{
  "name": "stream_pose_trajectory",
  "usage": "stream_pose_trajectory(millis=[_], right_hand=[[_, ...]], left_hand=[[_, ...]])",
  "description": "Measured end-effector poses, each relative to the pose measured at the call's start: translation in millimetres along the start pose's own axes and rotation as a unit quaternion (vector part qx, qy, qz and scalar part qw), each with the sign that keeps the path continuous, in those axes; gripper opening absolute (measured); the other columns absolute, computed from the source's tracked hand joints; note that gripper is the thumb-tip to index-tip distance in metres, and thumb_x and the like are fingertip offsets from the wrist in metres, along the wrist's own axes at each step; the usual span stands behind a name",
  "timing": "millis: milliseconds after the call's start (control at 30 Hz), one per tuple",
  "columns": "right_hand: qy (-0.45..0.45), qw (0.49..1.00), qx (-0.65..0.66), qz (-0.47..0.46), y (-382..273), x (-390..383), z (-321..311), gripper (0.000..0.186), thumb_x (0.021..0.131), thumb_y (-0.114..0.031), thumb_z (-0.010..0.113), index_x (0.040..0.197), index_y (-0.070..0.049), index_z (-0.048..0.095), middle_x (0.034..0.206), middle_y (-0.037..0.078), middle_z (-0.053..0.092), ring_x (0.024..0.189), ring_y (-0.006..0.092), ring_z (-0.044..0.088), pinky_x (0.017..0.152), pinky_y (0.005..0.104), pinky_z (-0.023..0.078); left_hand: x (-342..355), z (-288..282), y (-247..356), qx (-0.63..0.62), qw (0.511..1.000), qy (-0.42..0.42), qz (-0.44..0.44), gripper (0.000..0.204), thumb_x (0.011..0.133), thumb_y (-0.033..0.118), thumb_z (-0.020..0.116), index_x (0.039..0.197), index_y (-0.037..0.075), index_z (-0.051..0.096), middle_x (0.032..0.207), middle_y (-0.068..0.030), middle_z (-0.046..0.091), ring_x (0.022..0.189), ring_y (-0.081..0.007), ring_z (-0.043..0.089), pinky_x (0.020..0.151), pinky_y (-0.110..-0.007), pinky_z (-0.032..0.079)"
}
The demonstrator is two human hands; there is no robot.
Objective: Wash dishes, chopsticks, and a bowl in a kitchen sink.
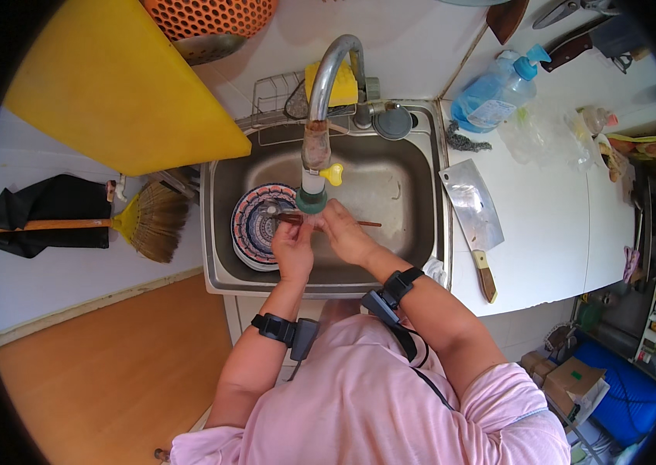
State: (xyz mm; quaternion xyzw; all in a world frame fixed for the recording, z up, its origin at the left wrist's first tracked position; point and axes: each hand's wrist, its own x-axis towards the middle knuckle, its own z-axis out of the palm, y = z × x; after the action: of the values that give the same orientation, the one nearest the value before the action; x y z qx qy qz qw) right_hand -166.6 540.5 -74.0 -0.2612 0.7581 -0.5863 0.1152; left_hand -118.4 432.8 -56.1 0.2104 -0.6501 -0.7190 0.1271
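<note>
Both my hands are together over the steel sink [394, 244], just below the tap's green-ringed outlet [312, 203]. My left hand [294, 249] is closed round utensils with a reddish-brown handle [289, 218]. A shiny metal head [269, 208], spoon-like, sticks out on its left. My right hand [348, 234] is closed against the same bundle, and a thin brown stick end [370, 224] pokes out past its fingers. The grip itself is partly hidden by the tap and fingers. Patterned dishes [244, 232] are stacked in the sink's left side, beneath the left hand.
A yellow board [127, 85] juts in at left, above a broom [154, 221]. A wire rack with a yellow sponge [336, 84] stands behind the tap. On the right counter lie a cleaver [473, 205], a steel scourer [467, 141] and a blue soap bottle [494, 93].
</note>
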Motion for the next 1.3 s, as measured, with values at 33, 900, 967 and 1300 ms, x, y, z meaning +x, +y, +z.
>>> stream_pose_trajectory(millis=[33, 900, 967, 1300], right_hand=[[-0.023, 0.999, -0.030, 0.006, -2, 0, -2, 0.013, 0.083, -0.007, 0.042, 0.093, 0.000, 0.042, 0.090, 0.021, 0.044, 0.086, 0.0392, 0.044, 0.077, 0.0417, 0.036], [0.058, 0.986, -0.141, -0.073, -10, -18, -19, 0.035, 0.075, -0.005, 0.048, 0.109, -0.002, 0.045, 0.104, 0.016, 0.046, 0.096, 0.0329, 0.045, 0.085, 0.0382, 0.037], [0.053, 0.974, -0.207, -0.082, -11, -19, 0, 0.039, 0.071, -0.005, 0.050, 0.109, -0.001, 0.045, 0.105, 0.017, 0.046, 0.095, 0.0336, 0.045, 0.085, 0.0386, 0.037], [0.006, 0.927, -0.347, -0.142, 22, -23, -24, 0.029, 0.068, -0.010, 0.049, 0.096, -0.002, 0.049, 0.083, 0.012, 0.047, 0.082, 0.0271, 0.048, 0.070, 0.0374, 0.042]], left_hand=[[-1, -2, -2, 0.004, 1.000, 0.005, -0.005, 0.010, 0.081, 0.001, 0.052, 0.091, -0.001, 0.052, 0.083, -0.0057, 0.059, 0.073, -0.0103, 0.056, 0.065, -0.022, 0.045], [1, 9, 1, -0.131, 0.977, 0.106, -0.133, 0.015, 0.086, 0.009, 0.046, 0.100, 0.008, 0.041, 0.087, -0.0048, 0.056, 0.062, -0.0111, 0.052, 0.060, -0.026, 0.049], [2, 12, -3, -0.125, 0.977, 0.106, -0.134, 0.016, 0.085, 0.007, 0.046, 0.100, 0.008, 0.040, 0.087, -0.0049, 0.054, 0.066, -0.0116, 0.053, 0.057, -0.027, 0.049], [0, 2, 6, -0.153, 0.970, 0.138, -0.128, 0.024, 0.084, 0.004, 0.046, 0.107, 0.007, 0.036, 0.095, -0.0101, 0.052, 0.077, -0.0220, 0.056, 0.066, -0.037, 0.052]])
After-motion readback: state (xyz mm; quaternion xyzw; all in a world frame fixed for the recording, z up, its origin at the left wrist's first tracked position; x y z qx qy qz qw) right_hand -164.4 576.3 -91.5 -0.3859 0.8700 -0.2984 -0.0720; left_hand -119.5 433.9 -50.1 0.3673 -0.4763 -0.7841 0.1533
